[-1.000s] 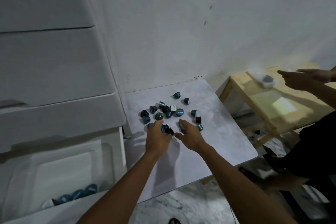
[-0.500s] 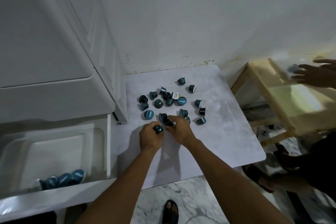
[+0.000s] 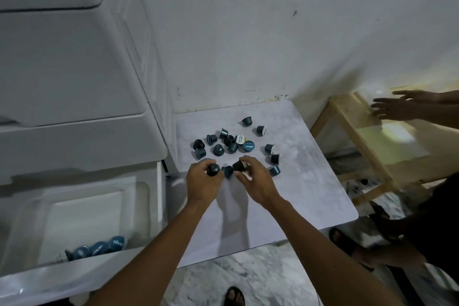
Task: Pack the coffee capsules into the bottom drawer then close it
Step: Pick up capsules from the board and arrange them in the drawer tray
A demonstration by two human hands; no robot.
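Several dark teal coffee capsules [image 3: 233, 143] lie scattered on a white marbled tabletop [image 3: 298, 181]. My left hand [image 3: 202, 180] is shut on one capsule [image 3: 213, 169] at the near edge of the pile. My right hand [image 3: 255, 179] pinches a dark capsule [image 3: 239, 166], and another capsule [image 3: 228, 172] sits between the two hands. The bottom drawer [image 3: 82, 208] of a white plastic cabinet stands open at lower left, with several blue-lidded capsules [image 3: 99, 248] lying along its front wall.
The cabinet's upper drawers [image 3: 74, 82] are shut and rise on the left. A wooden table [image 3: 372, 141] stands to the right, where another person's hands [image 3: 407, 104] move. That person's sandalled foot [image 3: 347, 241] and my own foot [image 3: 234, 296] rest on the marble floor.
The camera has tilted down and closer. My right hand has lifted a dark capsule from the pile's near edge; my left hand keeps its capsule. The other person's hands shifted over the wooden table.
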